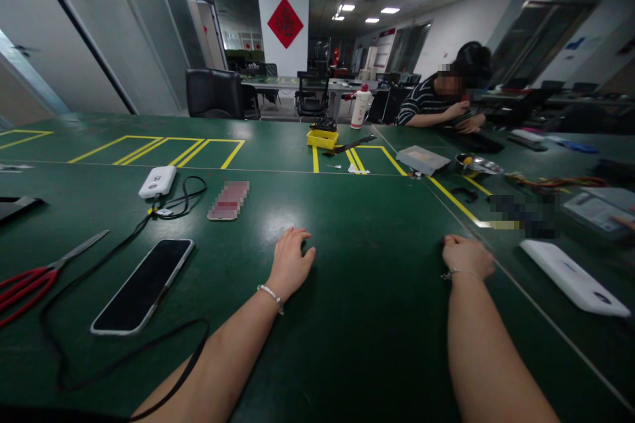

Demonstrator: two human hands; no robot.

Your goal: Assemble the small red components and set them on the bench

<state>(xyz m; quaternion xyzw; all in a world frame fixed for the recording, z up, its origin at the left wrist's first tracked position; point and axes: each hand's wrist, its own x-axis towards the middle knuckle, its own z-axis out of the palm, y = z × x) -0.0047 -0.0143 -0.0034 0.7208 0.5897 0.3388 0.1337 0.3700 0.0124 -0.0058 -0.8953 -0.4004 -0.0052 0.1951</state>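
My left hand (292, 266) rests on the green table (367, 317) with its fingers stretched out and the thumb apart, holding nothing. To the right, my right hand (466, 256) lies on the tabletop with its fingers curled in. A small dark spot shows at its fingertips, and whatever is inside the fingers is hidden. Nearest my left hand are a blurred-out reddish card-like item (229, 201) and a phone (143, 287) with a dark screen and pale case. A white oblong device (575, 277) lies just right of my right hand.
Red-handled scissors (40, 281) and a white power bank (157, 182) with a black cable (99, 261) lie at left. Farther back stand a yellow tray (322, 139) and a white bottle (360, 108). A metal box (423, 160) sits near another person (431, 102) at right.
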